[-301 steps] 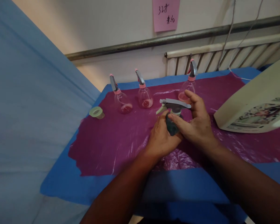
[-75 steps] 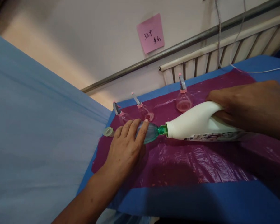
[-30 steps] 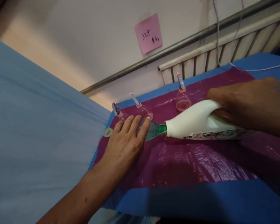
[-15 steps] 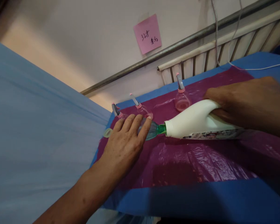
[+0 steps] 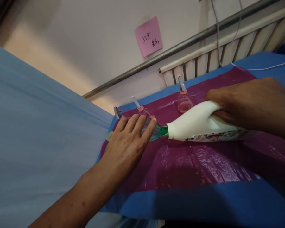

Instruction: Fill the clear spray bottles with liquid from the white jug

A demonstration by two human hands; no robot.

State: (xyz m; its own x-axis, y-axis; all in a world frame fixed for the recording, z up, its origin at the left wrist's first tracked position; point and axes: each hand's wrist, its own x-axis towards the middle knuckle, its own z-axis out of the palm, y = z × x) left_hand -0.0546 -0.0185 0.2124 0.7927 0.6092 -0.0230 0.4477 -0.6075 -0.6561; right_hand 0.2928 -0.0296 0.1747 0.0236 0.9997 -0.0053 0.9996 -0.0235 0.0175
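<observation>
My right hand (image 5: 230,104) grips the handle of a cream-white plastic jug (image 5: 192,125), tipped on its side with its mouth to the left. A printed label runs along the jug's lower side. My left hand (image 5: 130,136) is closed over a clear, greenish plastic bottle (image 5: 156,134) and hides most of it. The bottle's green neck meets the jug's open mouth; whether liquid is flowing I cannot tell. Behind stand pink-collared spray bottles: one (image 5: 185,103) holds some pinkish liquid, another (image 5: 144,110) is partly behind my fingers, and a third (image 5: 118,113) is farther left.
A shiny purple sheet (image 5: 180,161) lies over a blue-covered surface (image 5: 204,199). At left hangs a light-blue cloth (image 5: 45,136). A metal rail (image 5: 133,66) and white slatted frame (image 5: 201,60) run behind, with white cords (image 5: 256,69) at right. A pink note (image 5: 148,36) is on the wall.
Both hands, the jug and the green bottle hold nearly the same positions. The whole view has shifted slightly.
</observation>
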